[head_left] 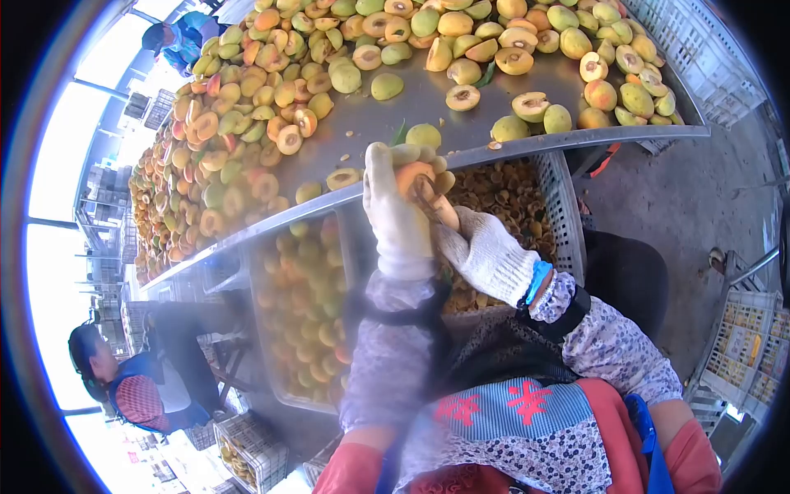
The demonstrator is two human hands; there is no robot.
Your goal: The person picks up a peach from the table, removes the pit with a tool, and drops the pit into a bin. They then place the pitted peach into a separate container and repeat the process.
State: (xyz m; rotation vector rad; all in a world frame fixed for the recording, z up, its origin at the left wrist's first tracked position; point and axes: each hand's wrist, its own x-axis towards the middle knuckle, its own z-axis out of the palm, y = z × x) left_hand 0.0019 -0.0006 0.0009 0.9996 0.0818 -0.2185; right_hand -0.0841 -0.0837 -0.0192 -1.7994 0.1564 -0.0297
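Observation:
My left hand [395, 218], in a white glove, is closed around a cut peach [414, 176] at the metal table's near edge. My right hand [490, 257], gloved too, grips a small pitting tool by its wooden handle [445, 213]. The tool's metal end is against the peach's cut face, and the fingers partly hide it. Below my hands, a crate [561, 206] holds many brown pits and scraps. Just beyond the left fingertips, a green-yellow peach [424, 136] lies on the table.
Halved peaches [284, 90] are heaped across the metal table [362, 123]. A tub of peaches [300, 305] sits below the edge at left. A seated person [148, 387] is at lower left, another person [185, 37] at upper left. Plastic crates [699, 58] stand at right.

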